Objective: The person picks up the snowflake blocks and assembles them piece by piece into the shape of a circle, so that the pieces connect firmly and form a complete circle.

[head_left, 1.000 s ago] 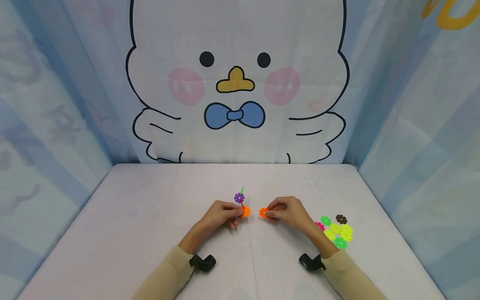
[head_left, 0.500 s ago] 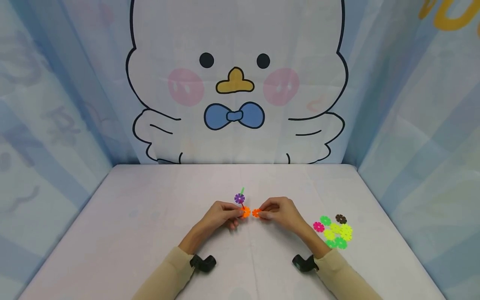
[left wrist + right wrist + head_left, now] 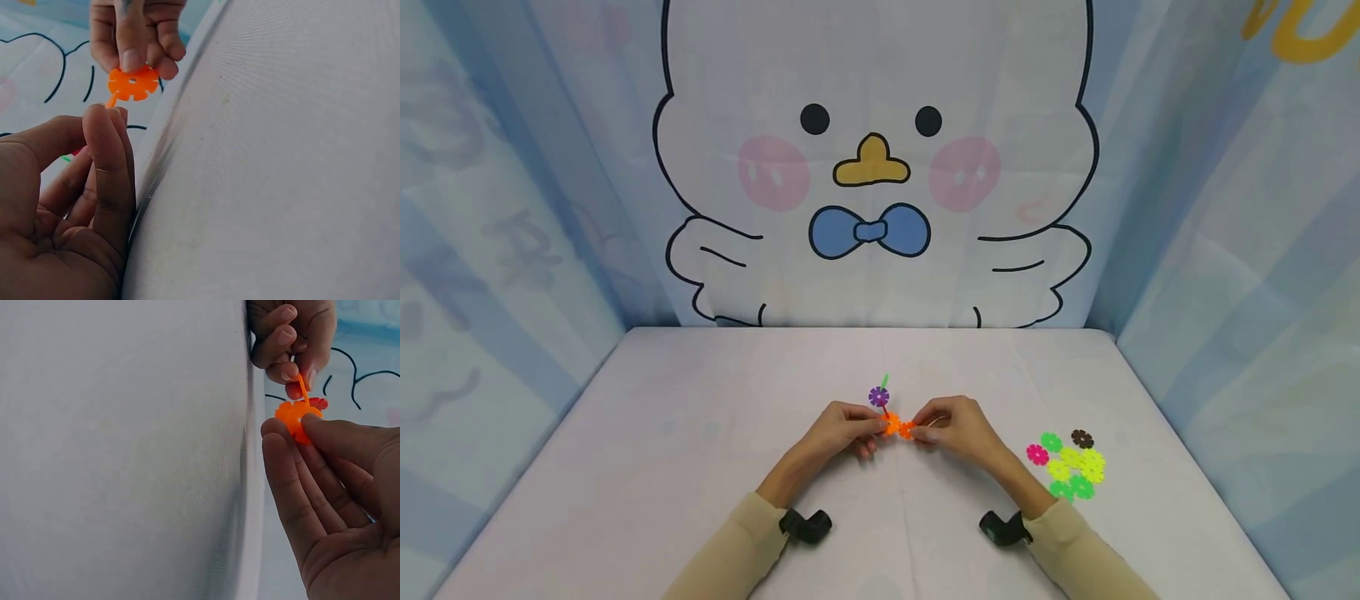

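Note:
Between thumb and fingers my left hand (image 3: 848, 428) pinches an orange notched disc (image 3: 892, 423) in the head view. Joined above it are a thin red piece (image 3: 885, 411), a purple notched disc (image 3: 878, 396) and a green disc (image 3: 884, 381) seen edge-on. My right hand (image 3: 957, 427) pinches a second orange notched disc (image 3: 906, 430) by its edge. The two orange discs meet rim to rim at an angle; the wrist views do not clearly show whether their notches interlock. In the right wrist view, the right hand's disc (image 3: 289, 419) faces the camera, beside the left fingertips.
A loose group of flat notched discs lies right of the right forearm: yellow (image 3: 1092, 462), green (image 3: 1081, 486), pink (image 3: 1037, 454) and brown (image 3: 1082, 437). The white table (image 3: 700, 392) ends at a cartoon-printed curtain (image 3: 872, 283). Both wrists carry black cameras (image 3: 806, 527).
My right hand has moved left, bringing its orange disc from a gap away to contact with the left one. It has also turned the disc slightly. The left hand stays in place.

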### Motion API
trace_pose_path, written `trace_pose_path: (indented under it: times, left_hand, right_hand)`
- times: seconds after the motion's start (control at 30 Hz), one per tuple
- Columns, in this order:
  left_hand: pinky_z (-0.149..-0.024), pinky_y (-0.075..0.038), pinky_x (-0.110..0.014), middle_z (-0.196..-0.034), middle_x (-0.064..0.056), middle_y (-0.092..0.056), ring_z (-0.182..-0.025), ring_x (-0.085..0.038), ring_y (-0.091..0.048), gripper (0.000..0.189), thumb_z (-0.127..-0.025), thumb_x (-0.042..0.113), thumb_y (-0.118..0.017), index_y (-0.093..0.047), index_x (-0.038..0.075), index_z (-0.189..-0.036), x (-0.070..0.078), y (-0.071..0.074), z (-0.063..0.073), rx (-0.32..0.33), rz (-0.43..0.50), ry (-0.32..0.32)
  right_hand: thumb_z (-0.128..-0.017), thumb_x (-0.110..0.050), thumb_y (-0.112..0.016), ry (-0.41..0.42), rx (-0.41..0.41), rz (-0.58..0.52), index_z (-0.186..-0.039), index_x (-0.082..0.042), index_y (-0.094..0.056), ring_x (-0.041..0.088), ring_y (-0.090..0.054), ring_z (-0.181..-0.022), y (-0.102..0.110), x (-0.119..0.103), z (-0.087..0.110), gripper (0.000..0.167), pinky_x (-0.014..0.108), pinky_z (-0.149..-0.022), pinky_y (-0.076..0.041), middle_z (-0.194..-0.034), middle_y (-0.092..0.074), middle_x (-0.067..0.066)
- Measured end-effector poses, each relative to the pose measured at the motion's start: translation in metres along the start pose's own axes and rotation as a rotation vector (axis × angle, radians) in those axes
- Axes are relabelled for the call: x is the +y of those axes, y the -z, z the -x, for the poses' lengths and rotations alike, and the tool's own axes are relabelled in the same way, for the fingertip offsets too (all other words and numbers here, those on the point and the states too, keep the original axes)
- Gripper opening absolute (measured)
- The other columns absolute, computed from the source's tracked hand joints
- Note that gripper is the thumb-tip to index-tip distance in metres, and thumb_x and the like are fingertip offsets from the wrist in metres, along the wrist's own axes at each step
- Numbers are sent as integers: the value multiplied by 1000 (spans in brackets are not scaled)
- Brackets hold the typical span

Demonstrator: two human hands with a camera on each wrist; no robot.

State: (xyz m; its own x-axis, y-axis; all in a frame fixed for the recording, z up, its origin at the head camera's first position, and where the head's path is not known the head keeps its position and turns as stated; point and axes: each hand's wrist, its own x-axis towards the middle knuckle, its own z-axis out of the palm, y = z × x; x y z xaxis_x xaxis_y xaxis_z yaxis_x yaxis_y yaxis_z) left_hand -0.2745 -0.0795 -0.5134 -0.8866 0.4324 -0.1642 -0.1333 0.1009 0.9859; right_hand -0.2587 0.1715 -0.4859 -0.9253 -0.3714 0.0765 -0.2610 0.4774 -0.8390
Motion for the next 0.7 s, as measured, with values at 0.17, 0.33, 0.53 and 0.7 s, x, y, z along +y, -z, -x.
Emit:
trace_pose_path:
  times: [0.17, 0.33, 0.53, 0.7]
  left_hand:
    - [-58, -58, -20, -84, -4, -77, -59, -8, -64, 27, -97, 13, -76, -75, -8, -114, 0, -1, 1, 22, 18, 11]
    - [-57, -58, -20, -82, -4, -77, -59, -7, -64, 26, -97, 11, -76, -74, -8, -113, -1, -1, 0, 39, 30, 14]
    - [-58, -58, -20, -79, -1, -74, -59, -7, -63, 24, -97, 10, -74, -74, -9, -111, -1, 0, -1, 34, 45, 2]
    - [-59, -59, -21, -76, 0, -73, -59, -7, -62, 23, -98, 11, -73, -74, -9, -110, 0, 2, 1, 28, 51, 3]
  right_hand:
    - [-91, -13, -83, 44, 20, 43, -94, -8, -80, 11, -75, -73, -4, -1, 0, 6, 20, -69, -59, -90, -81, 7]
    - [-91, -14, -84, 104, 45, 124, -93, -10, -81, 6, -71, -74, -7, -5, 0, 6, 18, -71, -58, -88, -81, 4]
    - [-91, -12, -84, 149, 71, 161, -91, -8, -81, 4, -72, -72, -11, -8, 0, 5, 18, -70, -59, -87, -81, 4]
    - [-92, -11, -83, 165, 89, 160, -91, -5, -81, 8, -74, -71, -16, -11, 0, 6, 17, -69, -60, -86, -82, 6]
